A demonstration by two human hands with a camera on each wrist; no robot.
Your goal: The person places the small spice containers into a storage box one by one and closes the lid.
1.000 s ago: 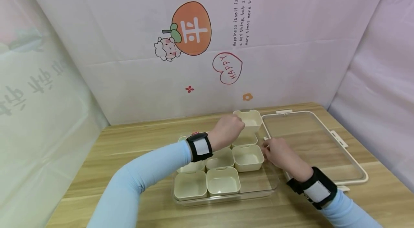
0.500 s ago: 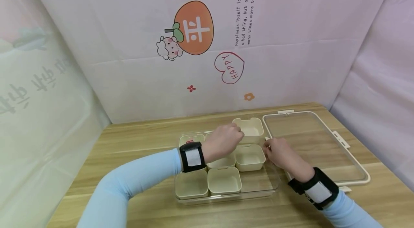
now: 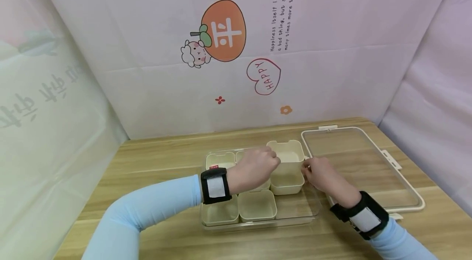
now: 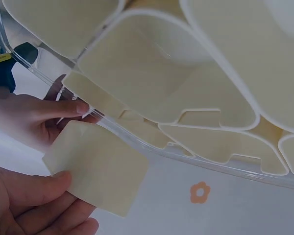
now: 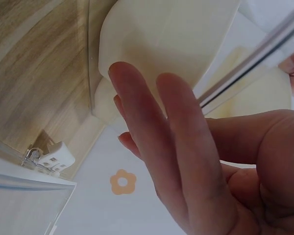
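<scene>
My left hand pinches the edge of a small cream bin, held above the right side of a clear plastic box. In the left wrist view, the thumb lies on the wall of this bin. Several matching bins stand in rows inside the box, such as one at the front; my left hand and wrist hide some of them. At the box's right side, my right hand grips its wall, with two fingers on one side and the thumb on the other.
A clear lid with a white rim and side clips lies on the wooden table right of the box. A printed white cloth hangs behind the table, with more cloth at both sides.
My left hand has lowered and drawn the held bin nearer, from the back of the box to over the bin in front. My right hand has stayed at the box's right wall.
</scene>
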